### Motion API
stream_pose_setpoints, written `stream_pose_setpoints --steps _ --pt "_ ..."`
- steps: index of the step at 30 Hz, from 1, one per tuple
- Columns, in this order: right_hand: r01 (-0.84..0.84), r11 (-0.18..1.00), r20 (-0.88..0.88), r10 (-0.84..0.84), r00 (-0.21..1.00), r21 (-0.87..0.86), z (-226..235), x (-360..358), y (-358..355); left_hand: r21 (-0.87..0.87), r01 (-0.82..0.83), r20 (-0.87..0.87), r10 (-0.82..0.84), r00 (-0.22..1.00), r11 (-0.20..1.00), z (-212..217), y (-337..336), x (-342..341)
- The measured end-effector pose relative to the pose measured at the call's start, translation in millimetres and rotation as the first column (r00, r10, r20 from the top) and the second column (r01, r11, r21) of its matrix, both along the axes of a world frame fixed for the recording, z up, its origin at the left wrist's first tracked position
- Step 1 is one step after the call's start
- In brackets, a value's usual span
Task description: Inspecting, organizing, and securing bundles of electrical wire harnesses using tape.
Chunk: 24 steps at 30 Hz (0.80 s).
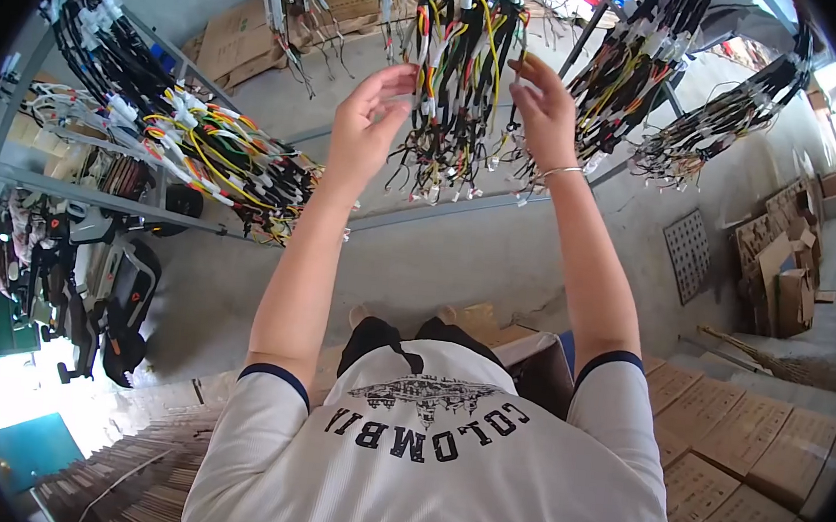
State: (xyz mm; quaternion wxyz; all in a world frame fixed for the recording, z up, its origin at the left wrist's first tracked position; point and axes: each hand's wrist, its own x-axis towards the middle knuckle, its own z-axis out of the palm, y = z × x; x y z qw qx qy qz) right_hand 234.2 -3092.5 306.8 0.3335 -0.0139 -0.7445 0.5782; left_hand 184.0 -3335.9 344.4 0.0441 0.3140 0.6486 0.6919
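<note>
Between my hands a bundle of wire harnesses (457,95) hangs from above, with black, yellow, red and white wires and small connectors at the lower ends. My left hand (370,123) is raised at the bundle's left edge, thumb and fingers apart, fingertips at the outer wires. On the other side my right hand (550,118) has bent fingers near a thin dark strand at the right edge. A gap shows between its thumb and forefinger, and I see nothing clearly gripped. A bracelet (562,171) circles the right wrist.
More harness bundles hang at the left (209,143) and right (633,76) on a grey metal frame (422,212). Stacked cardboard boxes (731,428) stand low on the right. An electric scooter (126,305) is at the left. Flattened cardboard (248,42) lies behind the frame.
</note>
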Motion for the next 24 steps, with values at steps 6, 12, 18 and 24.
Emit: stream_pose_setpoints --steps 6,12,18,24 --pt "-0.056 0.992 0.081 0.065 0.995 -0.109 14.0 4.5 7.2 -0.079 -0.134 -0.027 0.132 0.991 0.988 -12.0 22.1 -7.3" --pt "-0.063 0.963 0.164 0.108 0.981 -0.261 22.2 28.0 5.4 -0.145 -0.070 0.018 0.073 0.997 0.987 -6.7 11.5 -14.4" --pt "-0.237 0.909 0.341 0.356 0.870 -0.344 24.5 48.5 17.6 -0.131 0.345 0.200 -0.316 0.927 0.929 11.3 -20.9 -28.8" --pt "-0.519 0.555 0.301 0.816 0.494 -0.650 8.5 74.0 15.7 -0.374 0.410 0.218 -0.351 0.911 0.832 -7.6 -33.6 -23.3"
